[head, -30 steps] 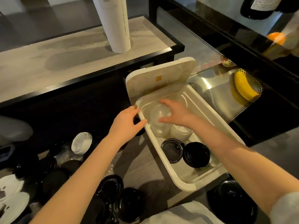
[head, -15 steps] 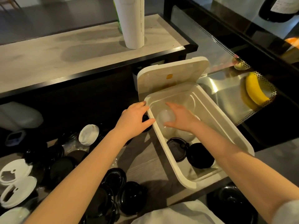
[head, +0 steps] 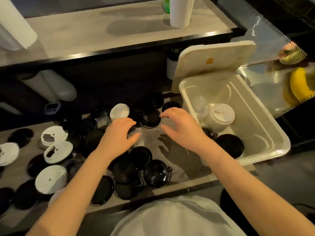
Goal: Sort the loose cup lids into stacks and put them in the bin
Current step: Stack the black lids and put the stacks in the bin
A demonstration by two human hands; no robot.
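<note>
A white bin [head: 265, 133] with its hinged lid [head: 213, 60] raised stands at the right of the counter. Inside it are a stack of clear domed lids [head: 201, 106], a white stack [head: 219, 116] and black lids [head: 230, 145]. Several loose black lids [head: 153, 172], white lids [head: 51, 179] and clear lids lie scattered on the counter to the left. My left hand [head: 119, 135] hovers over the pile, its fingers relaxed, holding nothing. My right hand [head: 180, 126] is outside the bin, fingers spread and loosely bent above the counter near a black lid [head: 151, 118], holding nothing.
A higher shelf [head: 102, 33] runs across the back, with a tall white roll [head: 180, 11] on it. A glass display case with a banana [head: 298, 84] is at the right. A small timer [head: 52, 108] sits in the shadow under the shelf.
My right hand has come out of the bin, leaving the clear lids inside. Both hands have moved left over the loose pile. The view has swung left and down.
</note>
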